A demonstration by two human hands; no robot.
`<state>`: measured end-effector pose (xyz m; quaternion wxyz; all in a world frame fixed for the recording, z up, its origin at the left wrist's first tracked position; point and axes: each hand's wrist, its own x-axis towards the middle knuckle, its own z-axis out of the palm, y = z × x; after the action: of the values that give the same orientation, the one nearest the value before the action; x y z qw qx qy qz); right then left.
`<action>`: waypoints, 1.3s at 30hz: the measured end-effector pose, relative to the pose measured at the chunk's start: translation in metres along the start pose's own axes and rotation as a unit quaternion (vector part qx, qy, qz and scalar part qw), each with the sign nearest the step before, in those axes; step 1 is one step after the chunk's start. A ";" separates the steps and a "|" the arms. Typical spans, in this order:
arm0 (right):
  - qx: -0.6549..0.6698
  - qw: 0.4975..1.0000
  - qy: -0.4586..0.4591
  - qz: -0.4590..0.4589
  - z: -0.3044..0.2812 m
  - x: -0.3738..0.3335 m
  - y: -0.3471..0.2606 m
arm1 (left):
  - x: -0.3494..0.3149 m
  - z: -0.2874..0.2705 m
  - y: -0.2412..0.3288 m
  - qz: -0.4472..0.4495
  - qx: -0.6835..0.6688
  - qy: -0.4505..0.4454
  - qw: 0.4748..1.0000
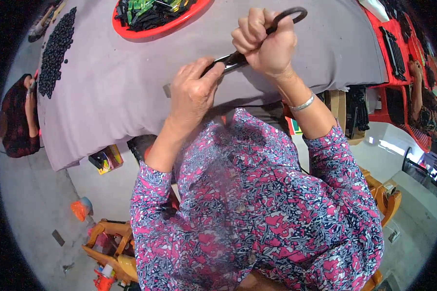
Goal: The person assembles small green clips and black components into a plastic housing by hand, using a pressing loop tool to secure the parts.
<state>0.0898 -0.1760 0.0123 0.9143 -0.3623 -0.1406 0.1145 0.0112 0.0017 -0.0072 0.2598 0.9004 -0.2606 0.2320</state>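
Observation:
My right hand [267, 41] is closed around the black handles of a pair of scissors [296, 15], one loop standing out past the fist. The scissors' blades point down and left to my left hand [195, 89]. There the thumb and forefinger pinch a thin dark piece [210, 68] right at the blades; its kind is too small to make out. Both hands are just above the grey tablecloth [131, 92]. A small grey flat piece [167, 90] shows beside my left hand, partly covered by it.
Beyond my hands stands a red basin [148, 35] of black and green strips. Many small black pieces [57, 53] lie at the table's left side. A red surface [391, 46] with black strips is at right. Other people's arms [31, 106] show at both edges.

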 end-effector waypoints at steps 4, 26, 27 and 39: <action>0.068 0.997 0.033 0.016 0.007 0.004 -0.025 | -0.002 0.000 -0.001 0.005 0.003 0.009 1.000; -0.796 0.555 -0.218 -0.099 -0.010 -0.001 -0.049 | -0.002 -0.007 -0.004 -0.008 -0.058 -0.003 0.998; -0.804 0.549 -0.217 -0.078 -0.010 -0.003 -0.049 | -0.003 -0.006 -0.003 -0.011 -0.058 -0.002 0.998; -0.409 0.911 -0.044 0.028 -0.009 -0.004 -0.074 | -0.005 -0.003 -0.002 -0.020 -0.050 0.021 0.998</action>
<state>0.0972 -0.2357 0.0567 0.6756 -0.7027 -0.2052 0.0879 0.0075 0.0069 -0.0081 0.3147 0.8862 -0.2483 0.2324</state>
